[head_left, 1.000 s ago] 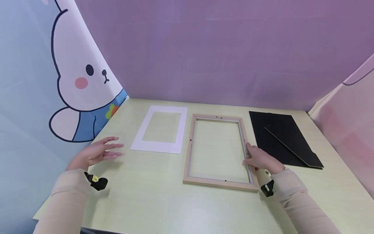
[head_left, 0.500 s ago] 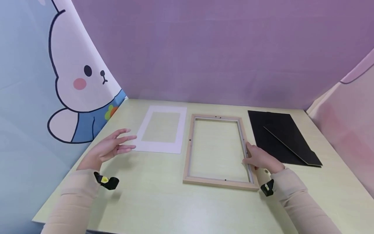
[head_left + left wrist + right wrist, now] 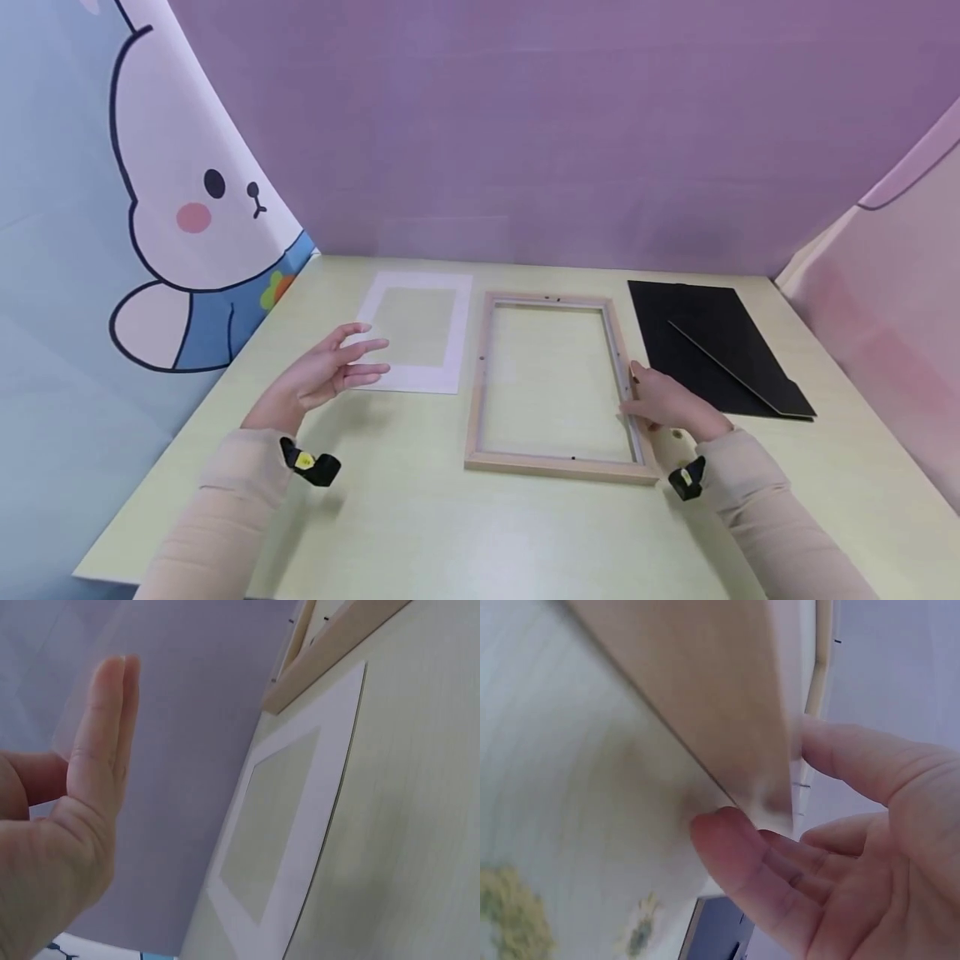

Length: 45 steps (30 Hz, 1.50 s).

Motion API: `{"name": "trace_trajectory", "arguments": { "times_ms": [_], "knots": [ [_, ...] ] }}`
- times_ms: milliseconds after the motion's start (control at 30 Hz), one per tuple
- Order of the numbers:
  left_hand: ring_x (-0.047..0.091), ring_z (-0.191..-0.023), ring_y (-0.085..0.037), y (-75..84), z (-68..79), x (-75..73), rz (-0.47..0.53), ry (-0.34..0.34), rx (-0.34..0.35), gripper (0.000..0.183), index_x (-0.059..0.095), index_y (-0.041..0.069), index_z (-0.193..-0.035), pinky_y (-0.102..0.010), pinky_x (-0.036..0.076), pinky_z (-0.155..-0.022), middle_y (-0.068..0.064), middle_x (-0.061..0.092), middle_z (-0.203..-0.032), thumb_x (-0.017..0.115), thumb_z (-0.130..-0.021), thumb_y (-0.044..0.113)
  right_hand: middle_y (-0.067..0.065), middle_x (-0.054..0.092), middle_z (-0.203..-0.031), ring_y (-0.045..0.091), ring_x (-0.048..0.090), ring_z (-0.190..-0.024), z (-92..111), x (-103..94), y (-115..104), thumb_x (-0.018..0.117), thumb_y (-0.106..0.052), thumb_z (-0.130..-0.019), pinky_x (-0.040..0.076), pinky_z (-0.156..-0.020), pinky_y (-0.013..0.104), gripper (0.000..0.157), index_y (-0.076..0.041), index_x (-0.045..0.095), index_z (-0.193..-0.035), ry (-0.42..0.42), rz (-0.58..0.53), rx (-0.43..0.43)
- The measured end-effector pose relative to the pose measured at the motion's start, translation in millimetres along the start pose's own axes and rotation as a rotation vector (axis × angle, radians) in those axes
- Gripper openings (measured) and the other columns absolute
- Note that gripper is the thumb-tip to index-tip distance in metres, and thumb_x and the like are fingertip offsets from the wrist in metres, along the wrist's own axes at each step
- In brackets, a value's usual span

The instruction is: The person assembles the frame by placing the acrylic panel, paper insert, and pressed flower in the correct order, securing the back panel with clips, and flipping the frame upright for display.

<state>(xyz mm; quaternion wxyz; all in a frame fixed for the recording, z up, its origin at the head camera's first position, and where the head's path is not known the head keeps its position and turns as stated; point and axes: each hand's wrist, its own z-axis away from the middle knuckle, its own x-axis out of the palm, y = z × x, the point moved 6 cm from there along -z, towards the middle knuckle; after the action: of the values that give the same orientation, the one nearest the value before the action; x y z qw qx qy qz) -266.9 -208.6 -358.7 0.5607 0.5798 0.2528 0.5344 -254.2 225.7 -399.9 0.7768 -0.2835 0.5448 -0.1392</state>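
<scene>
Tabletop [image 3: 450, 533] bears frame [image 3: 558, 468], right side in right grip [image 3: 671, 402].

Mat [image 3: 334, 761] left on table [image 3: 487, 533], frame [image 3: 558, 468] to its right, panel [image 3: 682, 358] far right, flap [image 3: 765, 387] on top. Sheet [image 3: 438, 304] in left hand [image 3: 330, 371], before mat (edges faint); right hand [image 3: 671, 404] at frame's right rail; curtain [image 3: 562, 142] behind

The pale tabletop [image 3: 450, 533] has a purple backdrop [image 3: 525, 133] behind it, a rabbit-printed cloth [image 3: 172, 217] at its left and pink cloth [image 3: 885, 300] at its right.
</scene>
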Motion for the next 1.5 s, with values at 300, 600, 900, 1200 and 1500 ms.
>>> {"name": "trace_trajectory", "arguments": {
  "times_ms": [300, 600, 900, 1200, 1500],
  "knots": [
    [0.065, -0.088, -0.025, -9.6, -17.3, 32.1, -0.033, -0.061, 0.009, 0.036, 0.016, 0.009, -0.132, -0.033, 0.049, -0.079, -0.011, 0.049, -0.128, 0.033, -0.100, 0.006, 0.038, 0.038, -0.128, 0.042, 0.051, -0.102, 11, -19.8, -5, 0.053, -0.017, -0.092, 0.041, -0.084, 0.050, 0.070, 0.021, 0.013, -0.135, 0.148, 0.084, -0.098],
    [0.065, -0.088, -0.024, -21.5, -31.5, 66.0, -0.053, -0.141, 0.008, 0.039, 0.015, 0.005, -0.134, -0.032, 0.050, -0.077, -0.012, 0.046, -0.127, 0.033, -0.100, 0.004, 0.029, 0.051, -0.118, 0.032, 0.059, -0.085, 21, -29.6, -21, 0.052, -0.013, -0.094, 0.050, -0.067, 0.036, 0.058, 0.014, 0.025, -0.137, 0.292, -0.091, -0.170],
    [0.065, -0.084, -0.024, -33.1, -40.3, 91.3, -0.001, -0.188, 0.005, 0.032, 0.020, 0.006, -0.128, -0.030, 0.051, -0.075, -0.017, 0.046, -0.129, 0.033, -0.099, 0.000, 0.021, 0.056, -0.106, 0.030, 0.060, -0.078, 37, -23.7, -43, 0.049, -0.022, -0.097, 0.052, -0.065, 0.033, 0.055, 0.008, 0.030, -0.139, 0.224, -0.499, -0.221],
    [0.065, -0.082, -0.022, -50.6, -42.1, 112.1, 0.007, -0.160, -0.051, 0.033, 0.019, 0.006, -0.129, -0.031, 0.051, -0.074, -0.024, 0.032, -0.140, 0.032, -0.099, 0.001, 0.021, 0.051, -0.101, 0.016, 0.056, -0.064, 46, -16.3, -40, 0.059, -0.018, -0.091, 0.052, -0.058, 0.034, 0.059, 0.004, 0.032, -0.140, 0.191, -0.562, -0.168],
    [0.065, -0.084, -0.023, -70.7, -35.4, 127.3, 0.019, -0.194, -0.083, 0.032, 0.017, 0.008, -0.128, -0.037, 0.050, -0.076, -0.026, 0.029, -0.141, 0.031, -0.100, 0.003, 0.018, 0.049, -0.087, 0.015, 0.051, -0.054, 55, -7.9, -22, 0.057, -0.013, -0.092, 0.049, -0.051, 0.029, 0.060, 0.007, 0.029, -0.140, 0.147, -0.580, -0.104]
  ]
}}
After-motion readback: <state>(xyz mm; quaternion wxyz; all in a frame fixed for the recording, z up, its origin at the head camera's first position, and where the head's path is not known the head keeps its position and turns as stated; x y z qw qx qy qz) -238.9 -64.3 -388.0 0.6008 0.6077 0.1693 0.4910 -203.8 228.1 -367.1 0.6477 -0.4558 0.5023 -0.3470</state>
